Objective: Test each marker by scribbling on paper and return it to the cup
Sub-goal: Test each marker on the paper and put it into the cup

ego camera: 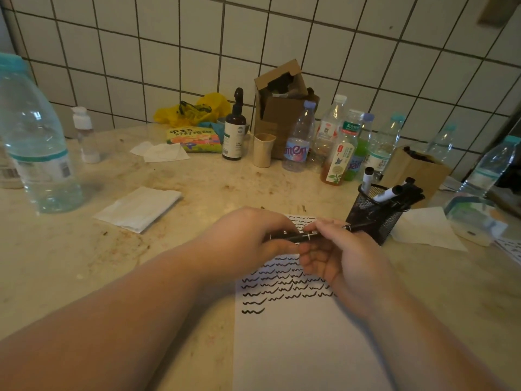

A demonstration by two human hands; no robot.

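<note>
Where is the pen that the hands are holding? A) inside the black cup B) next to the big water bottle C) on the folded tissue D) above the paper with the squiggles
D: both hands, left hand and right hand, hold the pen above the paper, beside the cup.

Reading off your counter: clear bottle [298, 139] showing "nten" on blue label; green-capped bottle [350, 128] showing "东方"; colourful packet [194, 137] carrying Chinese characters, blurring.
</note>
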